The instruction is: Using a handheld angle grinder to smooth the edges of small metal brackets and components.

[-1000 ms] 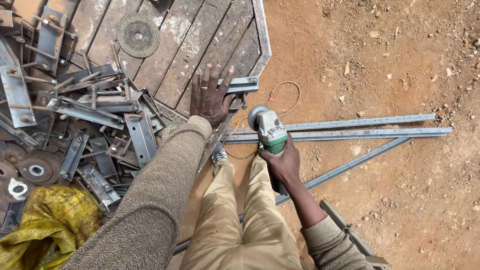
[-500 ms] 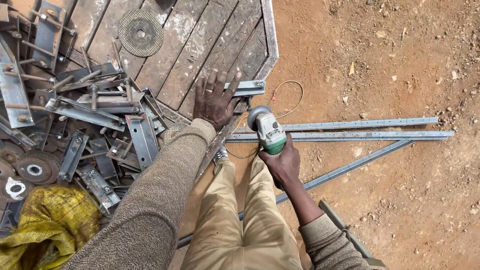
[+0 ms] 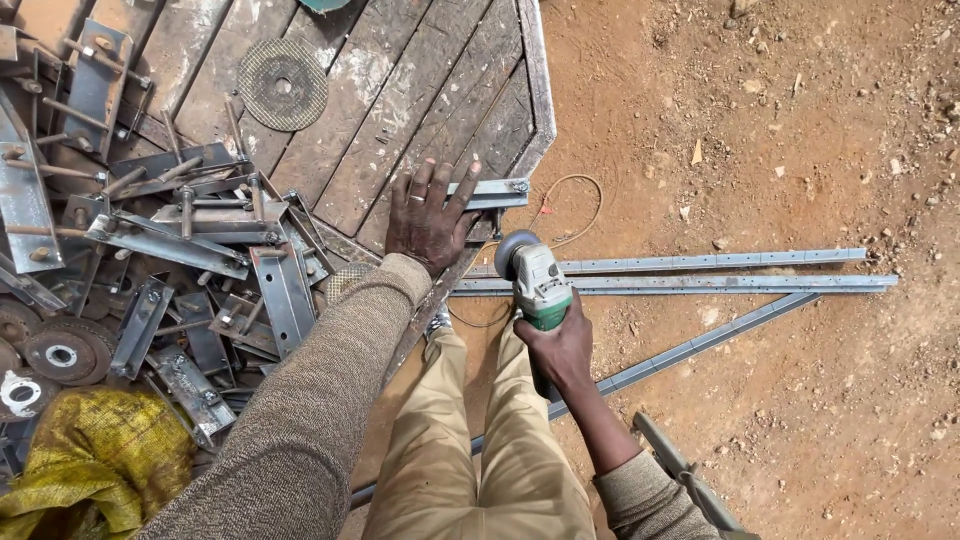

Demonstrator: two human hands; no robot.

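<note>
Many steel brackets (image 3: 180, 260) heaped beside left hand (image 3: 428, 215); yellow sack (image 3: 85, 475) near.

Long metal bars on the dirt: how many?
3: two bars lie parallel, the upper and the lower; a third runs diagonally below them. Legs may hide others.

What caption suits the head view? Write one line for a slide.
Left hand pins a metal bar on a wooden platform; right hand grips a green grinder.
</note>
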